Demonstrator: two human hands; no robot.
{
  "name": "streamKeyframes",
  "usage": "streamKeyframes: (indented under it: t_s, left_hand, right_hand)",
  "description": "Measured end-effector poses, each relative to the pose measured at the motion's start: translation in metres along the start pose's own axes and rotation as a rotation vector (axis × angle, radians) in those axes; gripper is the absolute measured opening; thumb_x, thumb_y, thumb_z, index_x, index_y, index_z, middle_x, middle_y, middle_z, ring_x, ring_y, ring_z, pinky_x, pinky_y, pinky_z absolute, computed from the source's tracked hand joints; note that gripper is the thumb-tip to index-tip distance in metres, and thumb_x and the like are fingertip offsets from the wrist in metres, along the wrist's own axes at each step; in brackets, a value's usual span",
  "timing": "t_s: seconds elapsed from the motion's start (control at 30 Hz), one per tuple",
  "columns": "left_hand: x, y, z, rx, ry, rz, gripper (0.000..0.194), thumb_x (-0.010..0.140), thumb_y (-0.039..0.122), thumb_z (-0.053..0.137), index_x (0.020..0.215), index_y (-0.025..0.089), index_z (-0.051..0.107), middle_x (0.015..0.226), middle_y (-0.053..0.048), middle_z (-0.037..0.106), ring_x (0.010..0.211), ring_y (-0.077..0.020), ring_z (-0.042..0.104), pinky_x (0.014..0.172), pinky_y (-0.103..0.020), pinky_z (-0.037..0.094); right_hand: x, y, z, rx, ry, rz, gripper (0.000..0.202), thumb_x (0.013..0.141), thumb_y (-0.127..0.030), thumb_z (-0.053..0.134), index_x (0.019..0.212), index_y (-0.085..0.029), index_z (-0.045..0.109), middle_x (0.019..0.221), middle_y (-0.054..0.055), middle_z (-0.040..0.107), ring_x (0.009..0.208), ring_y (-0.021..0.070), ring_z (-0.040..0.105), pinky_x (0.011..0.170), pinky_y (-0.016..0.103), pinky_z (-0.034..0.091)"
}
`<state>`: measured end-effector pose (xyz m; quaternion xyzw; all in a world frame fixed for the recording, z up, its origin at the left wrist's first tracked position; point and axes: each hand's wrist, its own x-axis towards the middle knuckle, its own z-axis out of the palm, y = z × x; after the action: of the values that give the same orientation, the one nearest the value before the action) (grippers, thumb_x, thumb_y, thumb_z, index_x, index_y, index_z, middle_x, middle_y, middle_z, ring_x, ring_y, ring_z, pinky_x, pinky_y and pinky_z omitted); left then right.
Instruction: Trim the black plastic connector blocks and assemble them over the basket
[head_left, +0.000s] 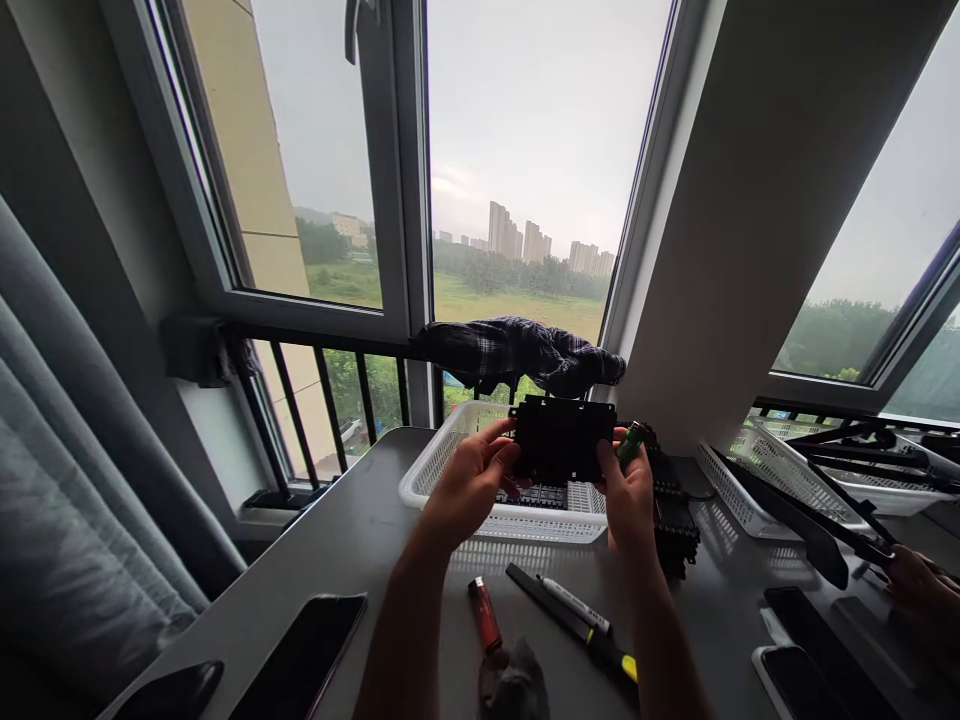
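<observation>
A flat black rectangular panel (564, 440) with small tabs along its edges is held up over a white plastic basket (517, 527). My left hand (471, 482) grips its left edge between thumb and fingers. At the opposite edge my right hand (631, 495) pinches the panel with the thumb on its near face. A small green object (631, 443), its kind unclear, is also tucked in the right hand's fingers. Dark gridded pieces lie inside the basket below the panel. Just right of the basket sits a stack of black toothed parts (677, 530), partly behind my right hand.
On the grey table lie a red lighter (485, 615), a white marker (576, 604), a black-and-yellow tool (566, 618) and a phone (300, 655). More white baskets (739, 500) stand at right, near another person's hand (919, 578). Plaid cloth (517, 350) hangs on the window railing.
</observation>
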<state>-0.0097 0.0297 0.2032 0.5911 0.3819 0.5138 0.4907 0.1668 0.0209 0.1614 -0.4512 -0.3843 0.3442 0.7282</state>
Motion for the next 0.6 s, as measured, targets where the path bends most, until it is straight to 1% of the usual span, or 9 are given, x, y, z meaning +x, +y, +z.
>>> streamKeyframes:
  t_s: [0.03, 0.1, 0.17, 0.23, 0.33, 0.43, 0.53, 0.6]
  left_hand:
    - [0.0001, -0.0003, 0.0002, 0.001, -0.009, -0.001, 0.060, 0.076, 0.038, 0.062, 0.128, 0.010, 0.052, 0.079, -0.003, 0.067, 0.053, -0.0143, 0.061, 0.051, -0.028, 0.051]
    - [0.0000, -0.0006, 0.0006, 0.000, -0.030, 0.005, 0.057, 0.077, 0.036, 0.061, 0.128, 0.011, 0.052, 0.084, -0.004, 0.067, 0.055, -0.0140, 0.061, 0.051, -0.027, 0.051]
    - [-0.0003, -0.0007, 0.0008, 0.005, -0.046, 0.015, 0.056, 0.078, 0.035, 0.061, 0.128, 0.011, 0.052, 0.085, -0.005, 0.067, 0.057, -0.0145, 0.061, 0.051, -0.028, 0.051]
    - [-0.0006, -0.0008, 0.0006, 0.024, -0.056, 0.022, 0.056, 0.078, 0.035, 0.061, 0.128, 0.010, 0.052, 0.083, -0.004, 0.066, 0.058, -0.0144, 0.061, 0.052, -0.028, 0.052]
    - [-0.0006, -0.0013, -0.0001, 0.054, -0.085, 0.027, 0.055, 0.079, 0.034, 0.060, 0.128, 0.010, 0.052, 0.077, -0.002, 0.063, 0.058, -0.0137, 0.059, 0.052, -0.027, 0.052]
    - [0.0007, -0.0028, 0.0002, 0.053, -0.115, 0.030, 0.054, 0.079, 0.035, 0.061, 0.127, 0.012, 0.053, 0.074, 0.000, 0.061, 0.058, -0.0138, 0.060, 0.052, -0.026, 0.052]
    - [0.0033, -0.0057, 0.0018, 0.023, -0.120, 0.032, 0.055, 0.078, 0.036, 0.062, 0.127, 0.013, 0.053, 0.073, 0.001, 0.059, 0.059, -0.0144, 0.061, 0.051, -0.026, 0.053]
    - [0.0055, -0.0079, 0.0027, 0.001, -0.135, 0.021, 0.056, 0.077, 0.036, 0.063, 0.128, 0.014, 0.052, 0.073, 0.000, 0.059, 0.060, -0.0152, 0.063, 0.052, -0.026, 0.053]
  right_hand:
    - [0.0007, 0.0015, -0.0003, -0.036, -0.003, -0.036, 0.046, 0.075, -0.054, 0.069, 0.107, -0.022, 0.057, 0.098, 0.002, 0.062, 0.091, 0.0191, 0.059, 0.072, 0.028, 0.047]
    - [0.0021, 0.0038, -0.0008, -0.074, -0.030, -0.094, 0.047, 0.078, -0.054, 0.066, 0.108, -0.020, 0.059, 0.097, 0.004, 0.064, 0.094, 0.0216, 0.059, 0.079, 0.032, 0.046]
    - [0.0035, 0.0051, -0.0009, -0.071, -0.075, -0.133, 0.044, 0.081, -0.055, 0.062, 0.106, -0.018, 0.060, 0.095, 0.005, 0.065, 0.093, 0.0226, 0.060, 0.083, 0.035, 0.046]
    - [0.0049, 0.0060, -0.0004, -0.062, -0.094, -0.168, 0.042, 0.083, -0.054, 0.059, 0.103, -0.017, 0.060, 0.094, 0.006, 0.066, 0.091, 0.0223, 0.060, 0.084, 0.035, 0.045]
    - [0.0067, 0.0067, 0.0006, -0.078, -0.072, -0.191, 0.040, 0.084, -0.053, 0.058, 0.101, -0.017, 0.061, 0.093, 0.005, 0.066, 0.090, 0.0217, 0.059, 0.085, 0.035, 0.045]
    - [0.0082, 0.0066, 0.0009, -0.080, -0.053, -0.198, 0.042, 0.085, -0.054, 0.057, 0.103, -0.017, 0.061, 0.096, 0.006, 0.067, 0.095, 0.0225, 0.060, 0.088, 0.035, 0.044]
    - [0.0088, 0.0067, 0.0000, -0.109, -0.026, -0.181, 0.048, 0.085, -0.058, 0.054, 0.109, -0.017, 0.061, 0.106, 0.008, 0.067, 0.105, 0.0243, 0.058, 0.094, 0.037, 0.042]
    - [0.0085, 0.0080, -0.0012, -0.157, 0.030, -0.155, 0.055, 0.085, -0.062, 0.052, 0.117, -0.018, 0.061, 0.117, 0.010, 0.064, 0.117, 0.0262, 0.053, 0.100, 0.038, 0.038]
